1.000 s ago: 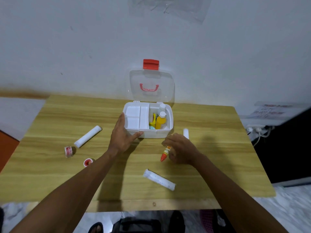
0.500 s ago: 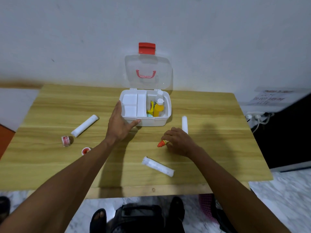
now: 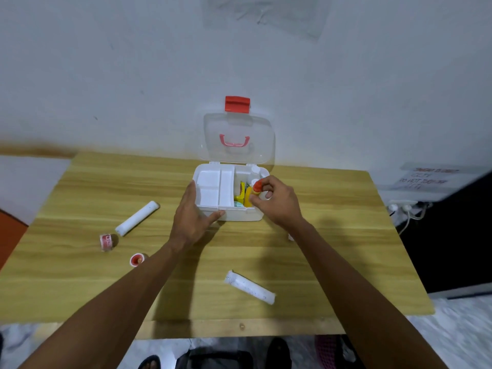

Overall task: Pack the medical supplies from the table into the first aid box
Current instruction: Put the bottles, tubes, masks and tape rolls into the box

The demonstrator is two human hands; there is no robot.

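Tube (image 3: 257, 186) now over the first aid box (image 3: 239, 216), pinched in your right hand (image 3: 279, 206); flat left hand (image 3: 190, 219) still braces it.

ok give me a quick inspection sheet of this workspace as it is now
surface: wooden table, supplies spread over it
job's things: first aid box, lid open; orange-capped bottle over its right compartment; white roll at left; wrapped roll near front edge; tape roll; small red tape roll
clutter: nothing seen
grippers: left hand rests on the box's front left corner; right hand pinches the bottle
cables: white plugs and cable, right of the table
surroundings: white wall; paper sign at right
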